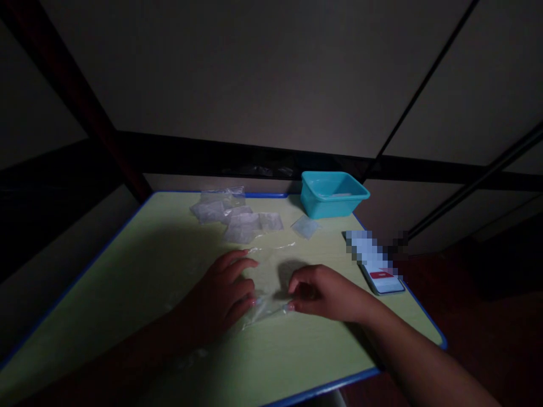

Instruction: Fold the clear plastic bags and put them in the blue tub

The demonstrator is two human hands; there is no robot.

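Clear, crinkled plastic film lies between the left hand, fingers spread, and right hand, fingers curled, any pinch unclear.

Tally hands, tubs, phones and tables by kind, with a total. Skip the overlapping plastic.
Hands: 2 (left hand, right hand)
Tub: 1
Phone: 1
Table: 1
Total: 5, plastic pieces left out

"What's under their hands?"
"Left hand and right hand both touch a clear plastic bag on the green surface."
"Beyond it?"
"Flat packets, turquoise tub, lit phone."
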